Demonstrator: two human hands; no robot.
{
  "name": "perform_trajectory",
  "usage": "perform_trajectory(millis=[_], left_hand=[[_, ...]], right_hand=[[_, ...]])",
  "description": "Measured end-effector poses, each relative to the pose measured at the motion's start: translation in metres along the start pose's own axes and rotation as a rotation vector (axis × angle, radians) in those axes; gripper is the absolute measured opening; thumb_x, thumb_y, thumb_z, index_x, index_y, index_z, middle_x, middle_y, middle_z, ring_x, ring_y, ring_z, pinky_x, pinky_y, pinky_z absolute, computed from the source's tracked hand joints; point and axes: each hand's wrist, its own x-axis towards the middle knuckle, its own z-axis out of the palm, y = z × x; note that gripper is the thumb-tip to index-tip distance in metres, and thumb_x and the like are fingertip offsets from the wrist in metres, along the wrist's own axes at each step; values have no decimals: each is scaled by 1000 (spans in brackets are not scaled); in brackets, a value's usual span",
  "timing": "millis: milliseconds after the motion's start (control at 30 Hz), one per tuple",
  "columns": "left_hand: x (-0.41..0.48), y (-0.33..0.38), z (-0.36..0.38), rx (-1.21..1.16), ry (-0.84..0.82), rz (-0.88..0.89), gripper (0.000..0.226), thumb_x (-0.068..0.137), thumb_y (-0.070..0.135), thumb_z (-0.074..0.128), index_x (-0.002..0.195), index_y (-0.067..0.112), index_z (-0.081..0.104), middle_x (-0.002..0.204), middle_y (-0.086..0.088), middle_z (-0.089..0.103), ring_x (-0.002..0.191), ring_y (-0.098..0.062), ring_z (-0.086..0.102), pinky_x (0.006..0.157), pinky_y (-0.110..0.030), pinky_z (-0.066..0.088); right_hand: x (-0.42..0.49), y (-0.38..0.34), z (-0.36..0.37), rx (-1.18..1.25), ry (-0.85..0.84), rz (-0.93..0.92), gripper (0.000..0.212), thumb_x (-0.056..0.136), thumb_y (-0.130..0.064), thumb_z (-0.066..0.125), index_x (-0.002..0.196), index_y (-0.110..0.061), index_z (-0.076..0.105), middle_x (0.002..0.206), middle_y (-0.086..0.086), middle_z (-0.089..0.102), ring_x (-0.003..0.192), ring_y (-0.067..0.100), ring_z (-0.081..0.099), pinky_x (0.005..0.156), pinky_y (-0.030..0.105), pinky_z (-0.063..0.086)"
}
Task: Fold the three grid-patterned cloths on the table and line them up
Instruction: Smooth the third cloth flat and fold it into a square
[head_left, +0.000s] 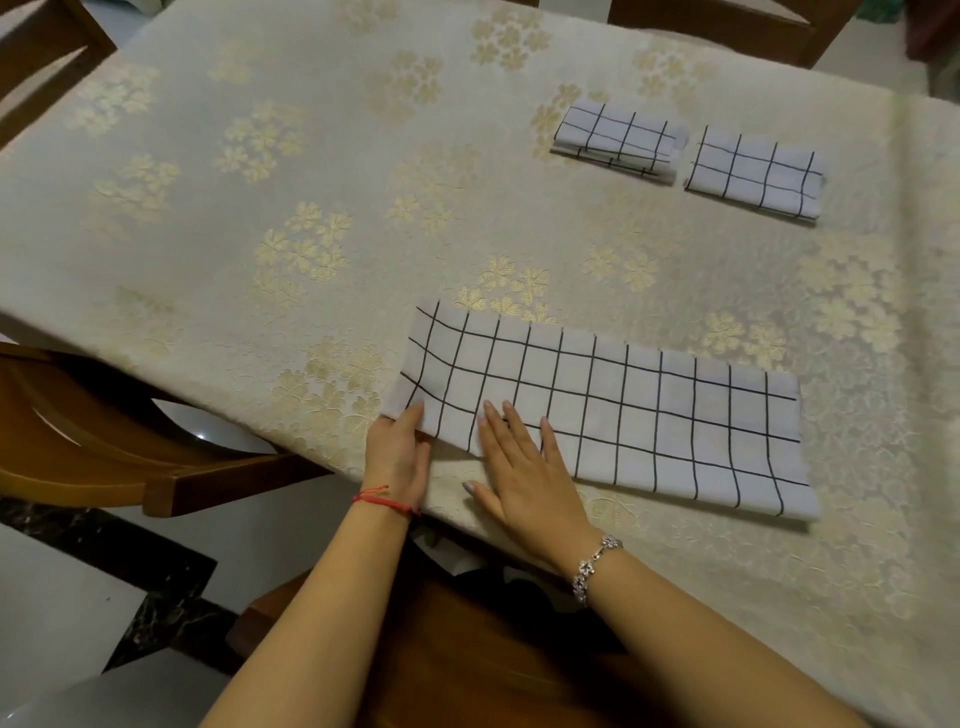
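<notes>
At the near edge of the table (260, 208), just past the wooden chair (104, 441), the left hand (397, 457) pinches the near left corner of the long cloth (649, 415). One digit lies on top, and the others seem tucked under the fabric, though I cannot see them. Just beside it, the right hand (524, 478) lies flat with its fingers straight and spread, fingertips pressing the cloth's left end and the palm on the tablecloth. The cloth itself is a long doubled strip running along the near edge toward the right side.

It looks thin, light and limp. I'd expect it to sag and slip out of line if lifted by one point, so both left corners want taking together, while the flat hand keeps the layers from sliding.

Toward the far right corner, the first folded cloth (615, 137) and the second folded cloth (753, 174) sit side by side, a narrow gap between them, already small rectangles.
</notes>
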Motion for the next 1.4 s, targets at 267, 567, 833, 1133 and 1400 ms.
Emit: perform_trajectory(millis=[267, 567, 833, 1133, 1400], left_hand=[[-17, 5, 14, 137, -25, 213, 19, 91, 2, 48, 104, 10, 60, 87, 2, 63, 78, -5, 59, 60, -13, 51], [-17, -43, 22, 1005, -488, 922, 53, 85, 23, 29, 138, 25, 31, 148, 4, 24, 141, -13, 14, 116, -38, 11], [-16, -67, 39, 1504, -512, 1016, 51, 88, 31, 31, 135, 17, 47, 143, -14, 43, 134, -35, 37, 107, -54, 12], [-18, -73, 41, 1541, -502, 926, 68, 82, 49, 0, 147, 32, 16, 157, -3, 8, 146, -19, 1, 110, -31, -18], [-11, -72, 44, 1507, -440, 953, 57, 88, 33, 19, 141, 20, 38, 148, -13, 35, 139, -31, 28, 111, -44, 4]], right_hand=[[-21, 26, 1, -8, -35, 288, 80, 92, -62, 3, 145, -3, 11, 154, 13, 9, 143, 28, 9, 112, 44, -4], [-21, 26, -5, 47, -79, 294, 77, 88, -54, 22, 147, -6, 19, 155, 10, 9, 144, 24, 8, 113, 44, -3], [-24, 27, -5, -44, -42, 196, 61, 81, -39, 50, 134, -10, 46, 130, 17, 56, 131, 39, 38, 103, 55, 18], [-24, 30, -10, -17, -85, 218, 64, 79, -39, 31, 127, -5, 55, 127, 17, 58, 125, 36, 48, 103, 52, 20], [-30, 45, -24, 250, 1, 329, 80, 78, -41, 0, 148, -5, 11, 157, 10, 7, 145, 20, -3, 113, 33, -9]])
